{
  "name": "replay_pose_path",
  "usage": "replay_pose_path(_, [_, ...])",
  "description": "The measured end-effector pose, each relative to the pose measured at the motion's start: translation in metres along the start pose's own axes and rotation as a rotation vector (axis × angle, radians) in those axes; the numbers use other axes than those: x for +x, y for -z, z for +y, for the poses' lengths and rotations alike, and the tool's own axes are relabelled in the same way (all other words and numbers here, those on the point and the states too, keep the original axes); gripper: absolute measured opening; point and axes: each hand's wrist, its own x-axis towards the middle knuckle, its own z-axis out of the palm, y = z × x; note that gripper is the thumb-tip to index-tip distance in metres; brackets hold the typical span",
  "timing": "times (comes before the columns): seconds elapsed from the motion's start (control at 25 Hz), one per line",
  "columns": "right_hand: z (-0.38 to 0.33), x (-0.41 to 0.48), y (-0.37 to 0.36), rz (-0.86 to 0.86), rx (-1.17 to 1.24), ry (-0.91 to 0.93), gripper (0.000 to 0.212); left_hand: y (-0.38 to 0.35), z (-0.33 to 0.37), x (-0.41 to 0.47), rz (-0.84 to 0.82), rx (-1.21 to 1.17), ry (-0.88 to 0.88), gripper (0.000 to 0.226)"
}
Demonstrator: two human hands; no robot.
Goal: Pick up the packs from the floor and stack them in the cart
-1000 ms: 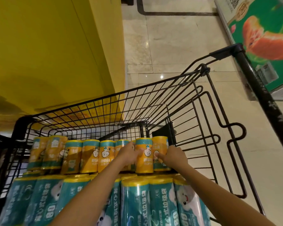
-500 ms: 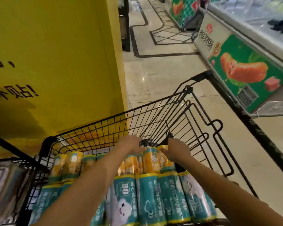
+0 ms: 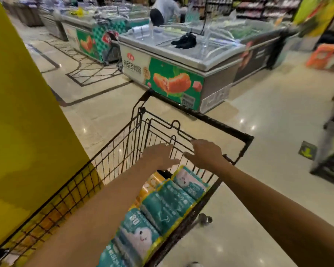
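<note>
Left of the fingers [image 3: 196, 143] rises a yellow wall [image 3: 27, 132]. Beyond them stands a chest freezer [image 3: 210, 60] with a green side panel (something orange pictured on it) and a black bundle [image 3: 184, 41] on its glass lid. Well to their right, a green arrow sticker [image 3: 307, 150] lies on the shiny floor [image 3: 268, 112].

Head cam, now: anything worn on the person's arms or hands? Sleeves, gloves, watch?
Nothing visible. The left hand and right hand are ungloved, with no ring or watch showing. The left forearm and right forearm are bare to the frame edge, no sleeve in view. Motion blur could hide a thin ring.
</note>
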Motion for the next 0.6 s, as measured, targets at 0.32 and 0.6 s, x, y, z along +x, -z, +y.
replay_pose_path(0.32, [0.125,-0.124,0.037,0.193,-0.001,-0.381,0.053,0.031,0.159,-0.012,0.168,0.067,-0.296,0.075])
replay_pose_path(0.6, [0.243,-0.325,0.035,0.178,-0.015,-0.750,0.051,-0.005,0.351,-0.076,0.144,0.121,-0.617,0.079])
